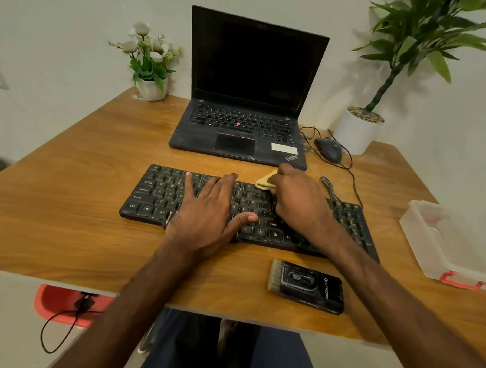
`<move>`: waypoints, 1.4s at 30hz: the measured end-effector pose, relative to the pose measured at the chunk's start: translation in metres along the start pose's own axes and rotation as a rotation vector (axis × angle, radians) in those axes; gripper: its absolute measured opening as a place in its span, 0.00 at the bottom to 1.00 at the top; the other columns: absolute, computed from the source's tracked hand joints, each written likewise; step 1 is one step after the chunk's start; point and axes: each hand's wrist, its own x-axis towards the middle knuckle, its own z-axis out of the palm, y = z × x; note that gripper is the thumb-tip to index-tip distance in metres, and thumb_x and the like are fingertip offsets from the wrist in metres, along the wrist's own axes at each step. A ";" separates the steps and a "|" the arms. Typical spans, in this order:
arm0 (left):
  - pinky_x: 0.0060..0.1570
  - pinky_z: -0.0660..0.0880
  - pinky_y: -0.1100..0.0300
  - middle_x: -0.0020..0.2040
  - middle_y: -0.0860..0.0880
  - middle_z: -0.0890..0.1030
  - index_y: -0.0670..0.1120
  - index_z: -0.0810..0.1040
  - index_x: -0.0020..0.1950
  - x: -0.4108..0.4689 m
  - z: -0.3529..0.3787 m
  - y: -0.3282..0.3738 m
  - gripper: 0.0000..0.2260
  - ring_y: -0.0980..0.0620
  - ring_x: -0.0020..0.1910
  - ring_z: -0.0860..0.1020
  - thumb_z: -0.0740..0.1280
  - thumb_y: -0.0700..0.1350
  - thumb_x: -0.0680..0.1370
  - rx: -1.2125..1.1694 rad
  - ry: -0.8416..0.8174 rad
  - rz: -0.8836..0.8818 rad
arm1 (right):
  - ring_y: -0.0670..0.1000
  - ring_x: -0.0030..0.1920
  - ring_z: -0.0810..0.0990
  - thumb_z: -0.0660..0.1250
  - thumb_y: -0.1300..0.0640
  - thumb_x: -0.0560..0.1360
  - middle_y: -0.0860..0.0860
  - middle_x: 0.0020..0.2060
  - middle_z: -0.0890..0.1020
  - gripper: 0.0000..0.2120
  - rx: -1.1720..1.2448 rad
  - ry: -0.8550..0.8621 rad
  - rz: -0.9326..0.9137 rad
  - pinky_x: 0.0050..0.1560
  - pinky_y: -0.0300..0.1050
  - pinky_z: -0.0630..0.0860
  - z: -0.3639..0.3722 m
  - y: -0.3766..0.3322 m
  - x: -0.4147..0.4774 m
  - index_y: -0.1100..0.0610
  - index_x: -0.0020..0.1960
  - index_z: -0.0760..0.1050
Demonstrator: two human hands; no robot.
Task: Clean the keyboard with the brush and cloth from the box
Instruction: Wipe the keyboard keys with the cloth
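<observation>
With the brush [306, 289] lying unused at lower centre, the cloth step seems underway: the left hand [207, 207] rests flat on the keyboard [157, 193] mid-frame while the right hand [297, 198] grips the cloth [264, 180], likely wiping rightward next.

L hand [206, 210] flat, R hand [298, 199] curled.
</observation>
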 end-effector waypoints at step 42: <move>0.71 0.66 0.44 0.79 0.46 0.62 0.56 0.41 0.80 -0.050 -0.026 -0.095 0.64 0.45 0.75 0.65 0.72 0.78 0.55 -0.462 0.040 -0.348 | 0.43 0.52 0.75 0.65 0.51 0.79 0.46 0.54 0.78 0.12 0.239 -0.108 -0.448 0.50 0.41 0.75 0.004 -0.037 0.018 0.52 0.61 0.78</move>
